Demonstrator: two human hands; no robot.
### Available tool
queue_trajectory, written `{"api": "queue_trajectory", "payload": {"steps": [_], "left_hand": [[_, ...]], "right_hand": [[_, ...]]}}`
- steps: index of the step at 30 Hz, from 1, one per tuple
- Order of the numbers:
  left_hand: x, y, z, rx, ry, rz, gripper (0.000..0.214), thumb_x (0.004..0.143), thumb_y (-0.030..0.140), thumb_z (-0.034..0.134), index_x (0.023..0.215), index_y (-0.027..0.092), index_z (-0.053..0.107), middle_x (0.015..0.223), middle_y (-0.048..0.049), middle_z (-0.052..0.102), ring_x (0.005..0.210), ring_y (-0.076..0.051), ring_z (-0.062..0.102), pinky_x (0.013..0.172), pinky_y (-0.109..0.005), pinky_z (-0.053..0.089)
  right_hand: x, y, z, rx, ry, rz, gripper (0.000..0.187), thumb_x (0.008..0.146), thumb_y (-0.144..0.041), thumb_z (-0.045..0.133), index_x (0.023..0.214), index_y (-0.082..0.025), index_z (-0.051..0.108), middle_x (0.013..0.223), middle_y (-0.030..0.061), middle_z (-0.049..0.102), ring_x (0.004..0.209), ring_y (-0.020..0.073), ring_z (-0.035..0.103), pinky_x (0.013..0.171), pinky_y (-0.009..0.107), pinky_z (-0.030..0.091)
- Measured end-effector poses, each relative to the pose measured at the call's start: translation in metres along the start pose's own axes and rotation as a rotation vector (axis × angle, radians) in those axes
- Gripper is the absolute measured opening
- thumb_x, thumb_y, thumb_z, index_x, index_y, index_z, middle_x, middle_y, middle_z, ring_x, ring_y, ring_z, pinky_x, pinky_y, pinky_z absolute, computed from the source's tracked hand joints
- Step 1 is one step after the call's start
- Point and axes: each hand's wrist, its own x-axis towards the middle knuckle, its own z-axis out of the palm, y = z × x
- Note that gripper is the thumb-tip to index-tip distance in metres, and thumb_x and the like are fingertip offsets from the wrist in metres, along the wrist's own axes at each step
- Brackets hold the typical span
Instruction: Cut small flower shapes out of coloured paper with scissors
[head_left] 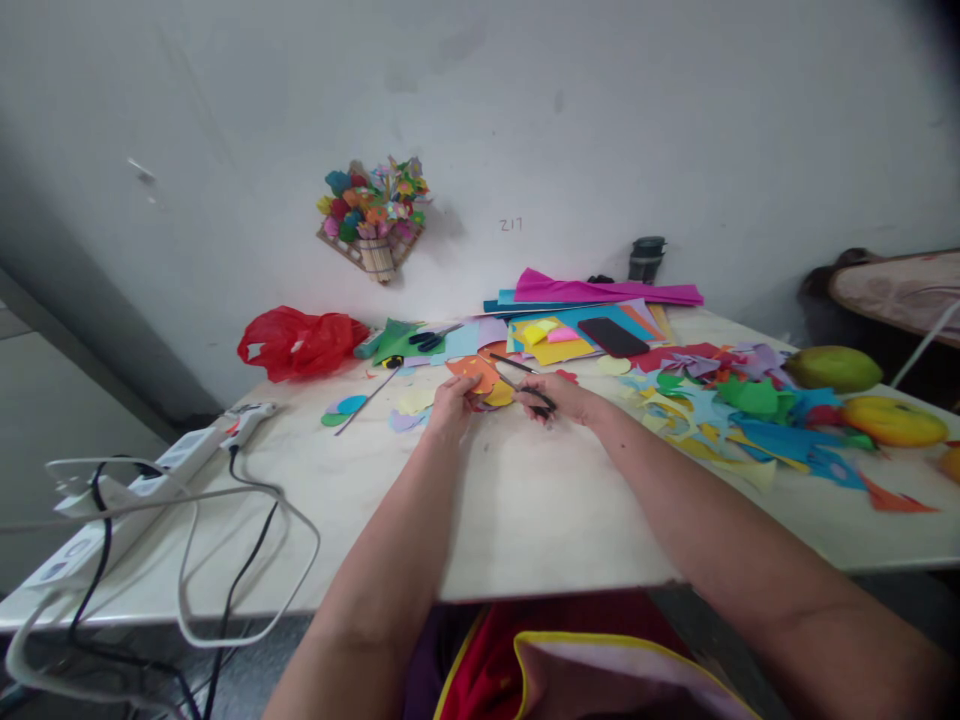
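Observation:
My left hand [455,398] is closed on a piece of orange paper [474,372], pinching its lower edge above the table. In my right hand [559,396] is a pair of scissors [508,381], my fingers around the black handles and the blades pointing left at the orange paper. Whether the blades touch the paper, I cannot tell. Just below the orange piece lies a yellow paper piece [498,395]. Pale yellow and lilac paper pieces [406,420] lie left of my left hand. A dark pencil-like stick [512,362] rests behind the scissors.
Paper scraps [720,410] and mango-like fruits [892,420] cover the right side. Behind are a phone [613,337], coloured sheets [592,290], other scissors [431,339] and a red plastic bag [304,343]. Power strips [161,470] with loose cables run along the left edge.

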Motion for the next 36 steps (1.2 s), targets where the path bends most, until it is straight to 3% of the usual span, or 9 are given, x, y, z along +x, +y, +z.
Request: {"api": "queue_trajectory", "payload": {"steps": [16,24,36], "left_hand": [[0.0025,-0.0024,-0.0006,-0.026,0.008,0.016,0.014,0.064,0.005,0.070,0.062,0.013,0.059,0.063,-0.0025,0.067,0.057,-0.012,0.065,0.060,-0.023,0.056],[0.0060,-0.0044,-0.0040,-0.026,0.002,0.018,0.013,0.066,0.005,0.070,0.064,0.013,0.060,0.067,-0.0037,0.068,0.062,-0.014,0.066,0.070,-0.028,0.057],[0.0055,-0.0030,-0.0034,-0.031,0.001,0.017,0.015,0.064,0.005,0.069,0.061,0.014,0.057,0.064,-0.0031,0.067,0.059,-0.013,0.065,0.062,-0.025,0.057]], "right_hand": [[0.0004,-0.0006,0.0011,0.001,0.022,0.013,0.030,0.079,-0.042,0.069,0.072,-0.017,0.054,0.053,-0.0041,0.059,0.038,0.0063,0.051,0.032,0.016,0.028],[0.0010,-0.0014,0.0014,0.011,0.026,0.035,0.030,0.077,-0.043,0.068,0.071,-0.017,0.053,0.051,-0.0040,0.058,0.037,0.0063,0.050,0.032,0.017,0.025],[0.0009,-0.0021,0.0023,0.011,0.044,0.046,0.028,0.075,-0.042,0.070,0.075,-0.017,0.056,0.050,-0.0053,0.054,0.038,0.0067,0.047,0.034,0.019,0.027]]}}
